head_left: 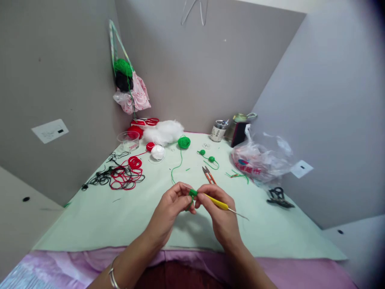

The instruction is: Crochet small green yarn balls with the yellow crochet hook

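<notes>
Both hands meet over the pale green table [90, 216]. My left hand [171, 204] is closed, pinching a small green crocheted piece [193, 193]. My right hand [218, 208] is closed round a yellow-handled crochet hook [221, 204], whose metal end sticks out to the right. A green strand runs from the piece back to a green yarn ball [184, 142] near the far edge.
Orange thread snips [208, 174] lie just beyond my hands. Tangled red yarn [128, 174] and black yarn [100, 176] lie at left. White stuffing [164, 131], a clear cup [128, 140], a tin [218, 130], a plastic bag [258, 160] and black clips [278, 196] ring the table.
</notes>
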Available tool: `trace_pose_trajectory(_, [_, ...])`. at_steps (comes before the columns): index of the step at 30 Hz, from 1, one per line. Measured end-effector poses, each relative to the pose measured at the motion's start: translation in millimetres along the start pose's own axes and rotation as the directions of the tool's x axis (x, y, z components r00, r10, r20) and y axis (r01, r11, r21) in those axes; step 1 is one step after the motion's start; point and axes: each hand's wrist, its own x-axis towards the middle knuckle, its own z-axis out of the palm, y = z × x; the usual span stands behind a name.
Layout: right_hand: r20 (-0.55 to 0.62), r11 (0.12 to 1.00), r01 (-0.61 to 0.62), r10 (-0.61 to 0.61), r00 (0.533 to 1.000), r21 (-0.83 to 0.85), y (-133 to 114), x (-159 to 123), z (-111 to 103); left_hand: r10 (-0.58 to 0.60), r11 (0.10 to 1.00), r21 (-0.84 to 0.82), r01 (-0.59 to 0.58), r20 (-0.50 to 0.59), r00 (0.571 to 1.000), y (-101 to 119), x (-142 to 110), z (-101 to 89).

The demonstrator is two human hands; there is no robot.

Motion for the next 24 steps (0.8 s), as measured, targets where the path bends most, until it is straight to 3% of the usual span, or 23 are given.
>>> trace_pose_trajectory(1, [-0.014, 0.998, -0.050, 0.050, 0.999, 0.036, -0.2, -0.1, 0.7, -0.002, 1.000, 0.004, 0.002, -0.002, 1.000, 0.4, -0.3, -0.5])
trace_pose_trajectory(3, [-0.054, 0.999, -0.039, 0.039, 0.998, 0.010, -1.4, -0.9, 1.6, -0.004, 1.000, 0.018, 0.004, -0.019, 1.000, 0.0, -0.3, -1.9])
trace_pose_trajectory(5, [-0.075, 0.994, 0.065, -0.072, 0.995, -0.085, -3.5, -2.3, 1.3, 0.003, 0.998, 0.059, -0.001, -0.038, 0.999, -1.1, 0.3, -2.7])
trace_pose_trajectory(8, [-0.006, 0.954, 0.232, -0.237, 0.971, -0.190, -7.2, -4.8, -1.8, 0.047, 0.977, 0.209, -0.042, -0.018, 0.999, -2.0, 1.2, -2.4])
trace_pose_trajectory(12, [0.069, 0.917, 0.303, -0.295, 0.953, -0.261, -9.8, -8.0, -7.5, 0.071, 0.920, 0.385, -0.072, 0.016, 0.997, 1.4, 1.0, -1.8])
trace_pose_trajectory(16, [-0.017, 0.984, 0.062, -0.066, 0.998, -0.165, -10.6, -9.1, -9.3, 0.077, 0.905, 0.416, -0.085, 0.036, 0.996, 4.7, -0.8, -4.7])
trace_pose_trajectory(19, [-0.068, 0.991, -0.130, 0.131, 0.989, 0.029, -8.8, -9.3, -6.0, 0.080, 0.947, 0.309, -0.088, 0.037, 0.996, 0.8, -3.2, -6.4])
trace_pose_trajectory(24, [-0.177, 0.983, -0.149, 0.167, 0.970, 0.111, -0.3, -14.8, 4.6, 0.067, 0.988, 0.144, -0.063, -0.026, 0.997, -13.8, -7.5, -0.7])
